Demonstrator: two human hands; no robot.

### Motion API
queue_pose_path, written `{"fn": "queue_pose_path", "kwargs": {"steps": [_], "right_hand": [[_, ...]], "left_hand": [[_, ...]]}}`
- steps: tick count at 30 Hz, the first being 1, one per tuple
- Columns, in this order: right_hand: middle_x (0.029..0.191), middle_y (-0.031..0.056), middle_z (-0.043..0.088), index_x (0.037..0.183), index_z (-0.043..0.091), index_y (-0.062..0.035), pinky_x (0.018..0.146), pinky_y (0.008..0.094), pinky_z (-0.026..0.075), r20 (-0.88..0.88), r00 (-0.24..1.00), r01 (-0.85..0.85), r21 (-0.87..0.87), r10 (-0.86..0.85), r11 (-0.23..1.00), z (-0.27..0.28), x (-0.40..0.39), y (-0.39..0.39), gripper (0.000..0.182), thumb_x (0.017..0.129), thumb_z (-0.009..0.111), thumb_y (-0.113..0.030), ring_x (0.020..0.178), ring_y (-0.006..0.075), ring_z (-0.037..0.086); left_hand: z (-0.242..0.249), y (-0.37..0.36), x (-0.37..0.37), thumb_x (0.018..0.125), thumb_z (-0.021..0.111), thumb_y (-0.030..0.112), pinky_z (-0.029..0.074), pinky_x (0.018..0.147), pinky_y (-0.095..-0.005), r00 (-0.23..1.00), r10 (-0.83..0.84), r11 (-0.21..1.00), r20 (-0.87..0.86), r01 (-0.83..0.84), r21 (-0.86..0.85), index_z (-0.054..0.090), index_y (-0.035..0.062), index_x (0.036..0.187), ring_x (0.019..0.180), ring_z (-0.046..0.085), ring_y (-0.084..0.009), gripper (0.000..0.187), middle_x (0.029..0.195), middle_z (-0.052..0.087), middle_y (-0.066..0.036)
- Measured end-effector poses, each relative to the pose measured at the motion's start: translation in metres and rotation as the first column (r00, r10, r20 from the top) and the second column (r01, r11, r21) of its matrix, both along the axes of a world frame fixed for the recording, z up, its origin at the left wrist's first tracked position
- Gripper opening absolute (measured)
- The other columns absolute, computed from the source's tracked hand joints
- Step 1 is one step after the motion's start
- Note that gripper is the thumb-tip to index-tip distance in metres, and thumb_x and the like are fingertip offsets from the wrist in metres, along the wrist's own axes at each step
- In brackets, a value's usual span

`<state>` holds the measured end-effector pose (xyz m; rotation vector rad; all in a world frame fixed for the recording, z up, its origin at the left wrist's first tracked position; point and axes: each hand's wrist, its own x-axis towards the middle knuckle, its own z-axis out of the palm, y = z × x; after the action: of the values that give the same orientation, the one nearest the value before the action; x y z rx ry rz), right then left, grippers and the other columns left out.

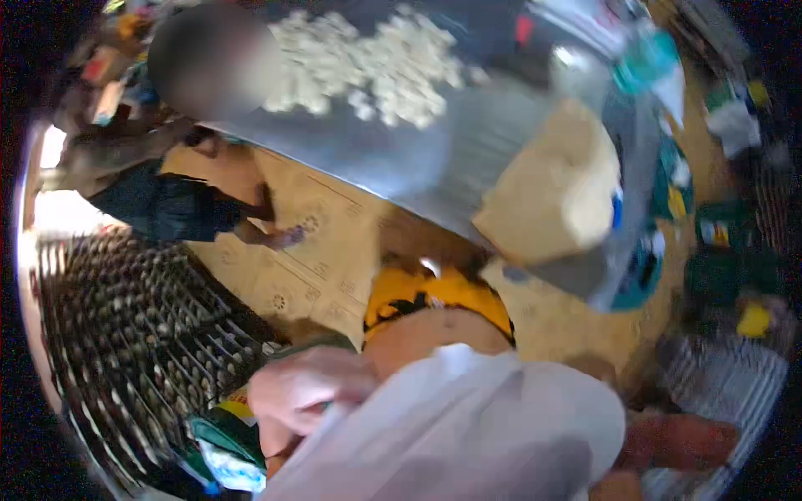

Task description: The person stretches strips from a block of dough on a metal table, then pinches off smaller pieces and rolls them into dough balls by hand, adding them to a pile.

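A white shirt [468,426], bunched and spread wide, fills the bottom middle. Above it show a bare waist and yellow-and-black shorts [434,292]. Part of my left arm [277,442], with a dark band round it, shows at the lower left. It runs into a pale pink, blurred shape [309,384] beside the shirt; I cannot tell whether that is my left hand or a fold of cloth. At the shirt's lower right edge, skin [616,486] shows near a reddish-brown shape [681,441]. My right hand does not show clearly.
A metal-topped table [326,163] lies ahead, bearing a heap of pale pieces [368,63] and a large tan sheet [551,184]. Left of it is another person [175,204] in dark clothing. Slatted frames [142,326] stand at the left, above a tiled floor [284,284].
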<state>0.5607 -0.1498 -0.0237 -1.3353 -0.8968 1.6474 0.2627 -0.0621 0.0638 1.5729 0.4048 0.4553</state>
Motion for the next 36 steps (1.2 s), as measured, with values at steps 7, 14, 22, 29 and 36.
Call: {"fn": "queue_pose_path", "kwargs": {"steps": [7, 14, 22, 29, 36], "right_hand": [[0.129, 0.0164, 0.063, 0.142, 0.051, -0.0064, 0.097, 0.0426, 0.049, 0.151, 0.909, -0.34, -0.271, 0.389, 0.9, -0.027, 0.015, -0.063, 0.076, 0.086, 0.069, -0.054, 0.121, 0.0273, 0.06], [0.13, 0.0168, 0.062, 0.141, 0.052, -0.006, 0.098, 0.0417, 0.049, 0.211, 0.782, -0.48, -0.397, 0.586, 0.783, -0.026, 0.002, -0.053, 0.075, 0.085, 0.07, -0.052, 0.121, 0.027, 0.059], [0.131, 0.0174, 0.062, 0.14, 0.054, -0.0056, 0.098, 0.0408, 0.049, 0.311, 0.66, -0.498, -0.5, 0.684, 0.708, -0.019, -0.059, -0.01, 0.074, 0.084, 0.072, -0.05, 0.122, 0.0267, 0.059], [0.133, 0.0179, 0.061, 0.139, 0.055, -0.0053, 0.098, 0.0399, 0.049, 0.322, 0.648, -0.444, -0.576, 0.69, 0.686, -0.003, -0.099, 0.004, 0.072, 0.083, 0.073, -0.047, 0.122, 0.0264, 0.059], [0.134, 0.0184, 0.061, 0.138, 0.056, -0.0049, 0.098, 0.0391, 0.049, 0.313, 0.608, -0.45, -0.621, 0.729, 0.642, -0.007, -0.133, 0.034, 0.071, 0.082, 0.074, -0.045, 0.123, 0.0261, 0.059]], "left_hand": [[0.005, 0.005, 0.017, 0.101, 0.05, 0.015, 0.051, 0.06, -0.0452, 0.839, -0.332, 0.938, 0.432, 0.34, 0.06, 0.067, -0.0063, 0.102, 0.071, 0.064, -0.0356, 0.027, 0.091, 0.065, -0.021], [0.002, 0.019, 0.01, 0.101, 0.053, 0.03, 0.047, 0.063, -0.0453, 0.914, -0.211, 0.975, 0.346, 0.223, 0.005, 0.062, -0.0034, 0.094, 0.075, 0.06, -0.0385, 0.035, 0.087, 0.058, -0.017], [-0.008, 0.041, -0.061, 0.096, 0.062, 0.035, 0.042, 0.067, -0.048, 0.901, -0.181, 0.982, 0.395, 0.19, 0.017, 0.046, -0.0003, 0.069, 0.078, 0.056, -0.0408, 0.047, 0.078, 0.051, -0.018], [-0.044, 0.078, -0.1, 0.093, 0.065, 0.035, 0.042, 0.065, -0.049, 0.783, -0.093, 0.991, 0.616, 0.134, -0.021, 0.047, -0.0011, 0.069, 0.075, 0.055, -0.0418, 0.047, 0.078, 0.052, -0.019], [-0.046, 0.092, -0.164, 0.092, 0.065, 0.031, 0.044, 0.065, -0.0487, 0.923, -0.104, 0.975, 0.37, 0.168, -0.145, 0.054, -0.0025, 0.08, 0.075, 0.057, -0.041, 0.037, 0.082, 0.057, -0.021]]}}
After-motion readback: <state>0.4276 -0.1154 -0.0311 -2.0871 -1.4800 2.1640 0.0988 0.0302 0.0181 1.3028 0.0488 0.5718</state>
